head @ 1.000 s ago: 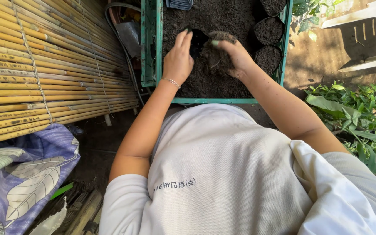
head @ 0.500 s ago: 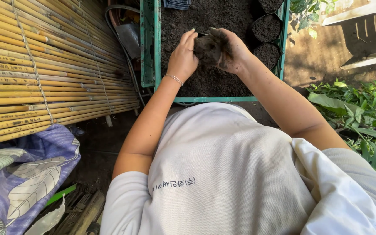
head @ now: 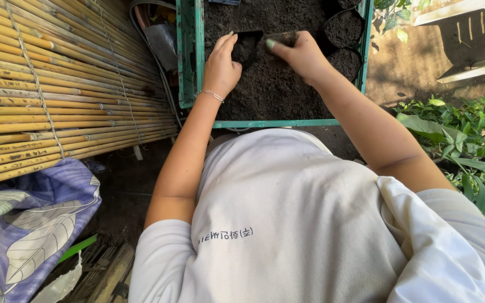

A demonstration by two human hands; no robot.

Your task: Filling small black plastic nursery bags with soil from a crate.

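While earlier raised, right hand (head: 301,55) now presses soil (head: 270,84) beside left hand (head: 220,67).

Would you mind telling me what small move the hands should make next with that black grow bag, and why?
Probably tip the soil from the right hand into the black grow bag. The left hand holds the bag's mouth open in the green crate, and its inside looks dark and unfilled, unlike the filled bags beside it.
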